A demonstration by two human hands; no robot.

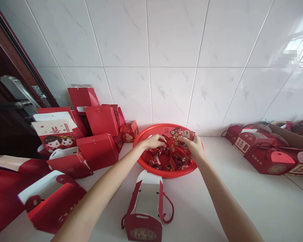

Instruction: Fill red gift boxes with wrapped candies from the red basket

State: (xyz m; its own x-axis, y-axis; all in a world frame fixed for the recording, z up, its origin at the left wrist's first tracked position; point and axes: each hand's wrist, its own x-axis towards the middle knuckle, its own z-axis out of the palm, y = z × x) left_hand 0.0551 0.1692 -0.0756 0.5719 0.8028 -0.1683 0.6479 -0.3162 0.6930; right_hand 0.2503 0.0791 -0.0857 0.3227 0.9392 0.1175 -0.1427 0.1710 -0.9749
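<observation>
A round red plastic basket [168, 174] against the tiled wall holds many small red wrapped packets [175, 153]. My left hand [156, 142] reaches into its left side, fingers curled down over the packets; whatever lies under the fingertips is hidden. At the basket's right side, my right hand [194, 145] pinches a dark red printed packet [176, 133] between thumb and fingers. In front of the basket stands an open red gift box [143, 227] with a white inside and a twisted red cord handle; neither hand touches it.
Several open red boxes [102, 121] crowd the left side, near a dark door with a metal handle [20, 90]. Closed red boxes with cord handles [270, 159] stand at the right, beside a cardboard carton [290, 134]. White tiles [171, 94] rise behind.
</observation>
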